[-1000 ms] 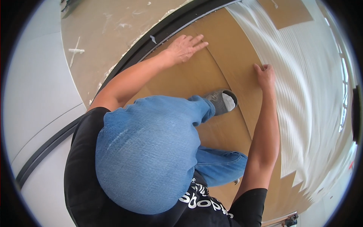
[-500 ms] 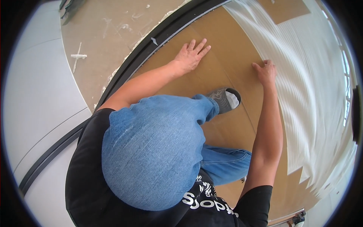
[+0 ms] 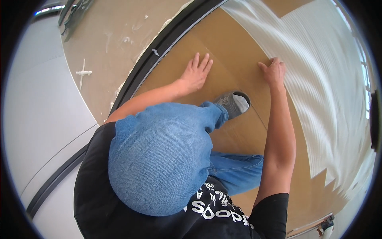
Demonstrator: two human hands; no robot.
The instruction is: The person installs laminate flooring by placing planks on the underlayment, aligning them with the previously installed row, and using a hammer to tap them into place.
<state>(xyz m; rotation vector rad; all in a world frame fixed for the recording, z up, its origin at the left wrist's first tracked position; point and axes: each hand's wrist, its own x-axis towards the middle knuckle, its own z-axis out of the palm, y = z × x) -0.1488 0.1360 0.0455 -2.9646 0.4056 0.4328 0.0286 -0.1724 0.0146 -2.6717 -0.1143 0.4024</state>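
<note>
My left hand [image 3: 195,73] lies on the tan board [image 3: 238,44] with fingers spread, between the dark curved track and my shoe [image 3: 234,105]. My right hand [image 3: 274,72] has its fingers curled over the board's right edge, thumb held apart on top, beside white ridged material [image 3: 326,99] that looks like combed adhesive. A thin seam runs across the tan surface past my shoe. My denim-covered knee [image 3: 155,159] fills the lower middle and hides part of the board.
A dark curved track [image 3: 141,63] borders the board on the left. Beyond are a tan dusty floor [image 3: 99,40] with white smears and pale panels [image 3: 43,99]. At lower right lie a long bar [image 3: 302,229] and a small dark tool [image 3: 326,227].
My left hand has slid back toward my body along the board. The seam near my shoe looks flatter. My right hand keeps its hold on the edge; the view has shifted slightly.
</note>
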